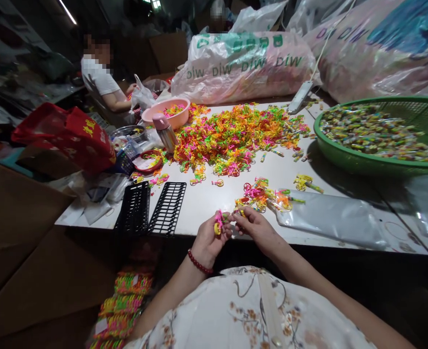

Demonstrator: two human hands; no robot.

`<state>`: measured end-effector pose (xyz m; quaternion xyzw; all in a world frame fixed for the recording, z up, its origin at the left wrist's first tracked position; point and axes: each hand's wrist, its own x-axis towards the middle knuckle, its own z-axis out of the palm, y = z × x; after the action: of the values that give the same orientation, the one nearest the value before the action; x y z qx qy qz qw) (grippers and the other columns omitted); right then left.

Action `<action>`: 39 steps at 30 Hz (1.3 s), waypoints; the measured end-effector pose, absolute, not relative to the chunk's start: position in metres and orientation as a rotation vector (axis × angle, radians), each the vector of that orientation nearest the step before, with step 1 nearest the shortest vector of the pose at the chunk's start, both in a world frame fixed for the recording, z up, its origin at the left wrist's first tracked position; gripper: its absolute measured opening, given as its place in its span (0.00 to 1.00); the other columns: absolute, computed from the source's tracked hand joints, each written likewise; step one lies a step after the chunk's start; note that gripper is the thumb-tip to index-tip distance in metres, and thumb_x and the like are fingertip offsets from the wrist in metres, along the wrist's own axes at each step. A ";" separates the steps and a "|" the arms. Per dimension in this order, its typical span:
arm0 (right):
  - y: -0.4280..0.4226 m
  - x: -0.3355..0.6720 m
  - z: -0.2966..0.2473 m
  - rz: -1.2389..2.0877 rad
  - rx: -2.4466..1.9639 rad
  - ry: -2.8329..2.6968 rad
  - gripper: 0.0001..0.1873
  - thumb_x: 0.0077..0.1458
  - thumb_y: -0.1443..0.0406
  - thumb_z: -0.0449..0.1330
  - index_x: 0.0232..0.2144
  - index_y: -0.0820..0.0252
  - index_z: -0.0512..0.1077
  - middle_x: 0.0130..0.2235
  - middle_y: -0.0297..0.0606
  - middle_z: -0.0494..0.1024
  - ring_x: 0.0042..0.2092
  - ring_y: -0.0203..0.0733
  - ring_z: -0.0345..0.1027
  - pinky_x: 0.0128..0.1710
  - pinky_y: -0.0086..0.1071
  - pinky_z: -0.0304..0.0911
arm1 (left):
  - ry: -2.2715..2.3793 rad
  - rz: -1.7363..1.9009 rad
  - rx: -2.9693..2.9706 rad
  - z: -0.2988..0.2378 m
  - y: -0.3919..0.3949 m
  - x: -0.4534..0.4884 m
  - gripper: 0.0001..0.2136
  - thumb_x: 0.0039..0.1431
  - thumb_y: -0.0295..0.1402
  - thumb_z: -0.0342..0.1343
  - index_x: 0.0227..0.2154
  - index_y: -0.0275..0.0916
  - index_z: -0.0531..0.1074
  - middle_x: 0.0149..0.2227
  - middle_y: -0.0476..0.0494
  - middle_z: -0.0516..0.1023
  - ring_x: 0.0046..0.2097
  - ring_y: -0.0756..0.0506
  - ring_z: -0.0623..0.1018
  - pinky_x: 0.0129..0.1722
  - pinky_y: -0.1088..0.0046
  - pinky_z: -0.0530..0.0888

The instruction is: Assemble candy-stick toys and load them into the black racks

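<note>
My left hand [207, 240], with a dark red bead bracelet on its wrist, is closed around a small pink and yellow plastic toy bicycle [218, 225]. Close beside it, my right hand [258, 227] pinches a small yellowish piece whose kind is hidden by the fingers. Just beyond the hands lies a small heap of toy bicycles [258, 190], some with candy-like wrapped tubes. A stack of clear plastic bags [330, 218] lies right of my right hand. Farther back spreads a large pile of colourful toy bicycles [232, 135].
Black slotted racks [168, 207] lie at the left table edge. A green basket [377, 167] of wrapped tubes stands right. At the back are a pink basin [179, 118], a flask [166, 134], a power strip [300, 97] and big sacks [250, 72]. A person [103, 80] sits back left.
</note>
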<state>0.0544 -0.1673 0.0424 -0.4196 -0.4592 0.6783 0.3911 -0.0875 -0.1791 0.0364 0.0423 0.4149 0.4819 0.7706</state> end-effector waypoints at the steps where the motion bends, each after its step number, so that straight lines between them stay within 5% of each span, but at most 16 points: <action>1: -0.168 0.055 0.041 1.713 -1.067 -1.178 0.20 0.48 0.49 0.65 0.32 0.59 0.69 0.30 0.32 0.70 0.29 0.33 0.62 0.27 0.28 0.60 | 0.893 1.024 0.074 0.035 -0.179 -0.089 0.14 0.61 0.41 0.55 0.32 0.31 0.70 0.26 0.43 0.74 0.23 0.54 0.72 0.23 0.79 0.69; 6: -0.167 0.061 0.030 1.533 -1.141 -1.376 0.15 0.54 0.53 0.61 0.36 0.58 0.72 0.32 0.34 0.73 0.32 0.37 0.64 0.33 0.31 0.60 | 0.845 1.001 0.197 0.037 -0.183 -0.091 0.29 0.55 0.59 0.50 0.34 0.32 0.72 0.28 0.42 0.74 0.27 0.50 0.74 0.27 0.75 0.71; 10: -0.167 0.062 0.031 1.403 -1.131 -1.544 0.11 0.56 0.56 0.60 0.36 0.56 0.74 0.37 0.36 0.76 0.41 0.42 0.67 0.43 0.35 0.61 | 0.908 1.053 0.384 0.038 -0.183 -0.091 0.19 0.50 0.46 0.64 0.34 0.33 0.74 0.30 0.46 0.74 0.28 0.53 0.73 0.29 0.79 0.69; 16: -0.167 0.064 0.040 1.441 -1.108 -1.575 0.12 0.58 0.55 0.58 0.38 0.55 0.75 0.35 0.35 0.75 0.39 0.42 0.67 0.41 0.34 0.62 | 1.000 1.108 0.515 0.032 -0.183 -0.093 0.13 0.44 0.35 0.68 0.28 0.33 0.72 0.28 0.49 0.74 0.28 0.54 0.72 0.29 0.79 0.68; 23: -0.169 0.067 0.043 1.461 -1.021 -1.656 0.12 0.60 0.56 0.56 0.40 0.53 0.75 0.37 0.36 0.76 0.40 0.43 0.68 0.43 0.35 0.63 | 0.883 0.917 0.591 0.035 -0.186 -0.102 0.24 0.39 0.28 0.70 0.41 0.37 0.68 0.33 0.45 0.77 0.31 0.47 0.78 0.35 0.70 0.74; 27: -0.171 0.068 0.039 1.429 -1.050 -1.633 0.13 0.58 0.56 0.58 0.42 0.53 0.75 0.41 0.37 0.76 0.44 0.44 0.69 0.46 0.37 0.63 | 0.922 0.919 0.588 0.032 -0.184 -0.100 0.17 0.43 0.33 0.68 0.35 0.35 0.69 0.29 0.47 0.75 0.28 0.50 0.75 0.30 0.73 0.72; 32: -0.171 0.072 0.033 1.401 -1.205 -1.468 0.15 0.57 0.53 0.58 0.41 0.55 0.73 0.30 0.33 0.72 0.30 0.38 0.64 0.30 0.31 0.60 | 1.061 1.185 0.567 0.030 -0.181 -0.092 0.15 0.51 0.40 0.63 0.34 0.38 0.64 0.21 0.54 0.68 0.22 0.54 0.67 0.22 0.79 0.63; 39: -0.178 0.069 0.031 1.562 -1.162 -1.471 0.18 0.58 0.49 0.57 0.35 0.56 0.72 0.26 0.30 0.67 0.27 0.35 0.58 0.27 0.29 0.54 | 1.183 1.228 0.796 0.040 -0.188 -0.087 0.17 0.58 0.49 0.55 0.37 0.40 0.65 0.25 0.53 0.68 0.23 0.55 0.65 0.24 0.79 0.63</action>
<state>0.0686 -0.1785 0.0311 -0.4473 -0.5660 0.6011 0.3438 -0.0869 -0.1876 0.0405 0.3419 0.5082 0.5272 0.5890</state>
